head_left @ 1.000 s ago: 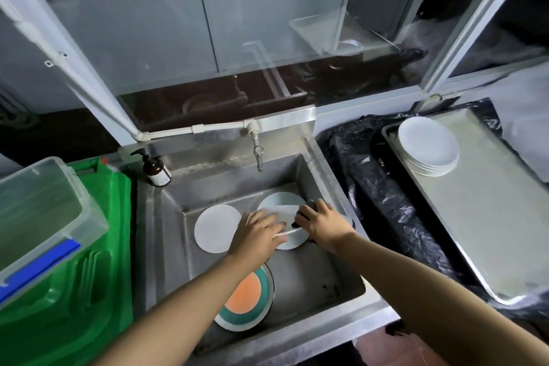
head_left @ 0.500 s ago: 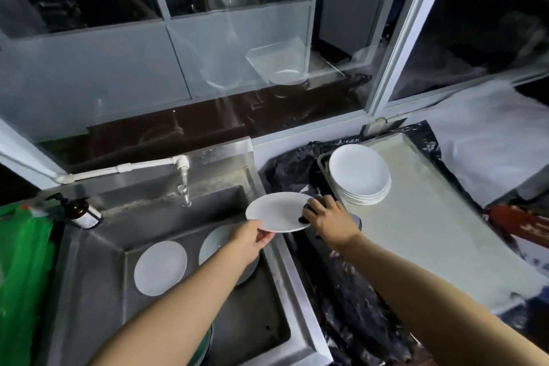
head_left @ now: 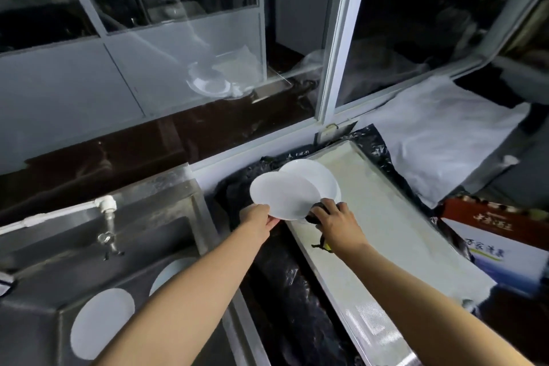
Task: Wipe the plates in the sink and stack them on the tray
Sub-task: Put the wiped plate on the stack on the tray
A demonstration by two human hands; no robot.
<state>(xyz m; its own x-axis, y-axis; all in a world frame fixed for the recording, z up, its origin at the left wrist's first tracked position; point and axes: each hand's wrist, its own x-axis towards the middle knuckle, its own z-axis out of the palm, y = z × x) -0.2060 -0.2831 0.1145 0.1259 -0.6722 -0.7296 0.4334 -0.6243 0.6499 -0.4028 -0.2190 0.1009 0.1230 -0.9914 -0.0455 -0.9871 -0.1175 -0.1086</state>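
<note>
Head view: left hand (head_left: pixel 261 221) pinches the near rim of a white plate (head_left: pixel 285 194) held over the plate stack (head_left: pixel 319 175) on the tray (head_left: pixel 386 217). Right hand (head_left: pixel 335 221) grips a dark scrubber (head_left: pixel 315 212) under the plate's edge; two plates (head_left: pixel 101 322) lie in the sink (head_left: pixel 35 276).

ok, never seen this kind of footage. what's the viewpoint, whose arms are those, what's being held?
No machine here: a person wears a camera on the head, looking down at their own arms. The left hand pinches a white plate by its rim, over a stack of plates at the far end of a metal tray. The right hand grips a dark sponge beside the plate. To the left, the sink holds two more plates under a tap.
</note>
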